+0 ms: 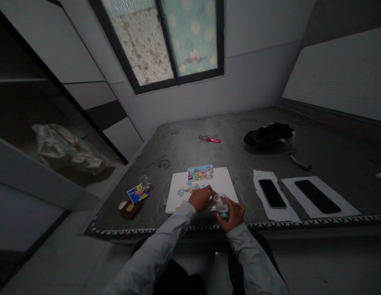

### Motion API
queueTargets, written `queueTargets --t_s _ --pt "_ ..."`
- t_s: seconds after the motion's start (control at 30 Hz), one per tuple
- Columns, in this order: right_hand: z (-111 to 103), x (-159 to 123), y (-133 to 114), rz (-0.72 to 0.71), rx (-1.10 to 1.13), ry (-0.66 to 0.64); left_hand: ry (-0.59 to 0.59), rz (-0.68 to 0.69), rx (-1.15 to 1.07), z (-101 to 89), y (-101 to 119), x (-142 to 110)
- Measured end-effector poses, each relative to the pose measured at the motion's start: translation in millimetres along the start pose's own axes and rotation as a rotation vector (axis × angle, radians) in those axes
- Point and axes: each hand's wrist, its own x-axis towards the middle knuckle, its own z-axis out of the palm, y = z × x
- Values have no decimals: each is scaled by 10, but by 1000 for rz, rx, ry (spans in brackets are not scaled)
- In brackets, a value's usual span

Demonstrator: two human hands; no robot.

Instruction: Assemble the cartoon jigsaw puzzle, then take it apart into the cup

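Observation:
My right hand (234,216) is wrapped round a small clear plastic cup (221,202), its mouth tilted up, with a few small blue bits near the bottom. My left hand (202,198) is beside the cup over a white board (221,178), its fingers curled together. Whatever those fingers hold, if anything, is hidden. Small multicoloured pieces, like jigsaw pieces (185,189), lie loosely grouped on the board just beyond my left hand. At the board's far edge lies a cartoon picture card (201,173).
Left of the board are a second clear cup (146,182) on its side, a blue-yellow picture card (137,194) and a brown object (129,209). Rightward, two phones (272,193) lie on white sheets. A dark cap (269,137) and a red wrapper (210,139) lie farther back.

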Motion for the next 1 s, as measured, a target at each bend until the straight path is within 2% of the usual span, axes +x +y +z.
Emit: queueTargets --t_s 0.17,0.3,0.7,0.87,1.0 --pt "127 -67 69 -3 -39 -57 -13 -62 -21 41 17 31" --pt "174 -91 122 -35 -61 -30 -8 -84 -72 79 15 72" --pt "96 -59 0 50 -19 -85 -1 -141 -184 140 28 151" --pt "84 -52 5 30 -28 -65 75 -100 -236 156 -4 121" --pt "70 -38 4 -28 -27 -41 104 -125 -222 148 -12 122"
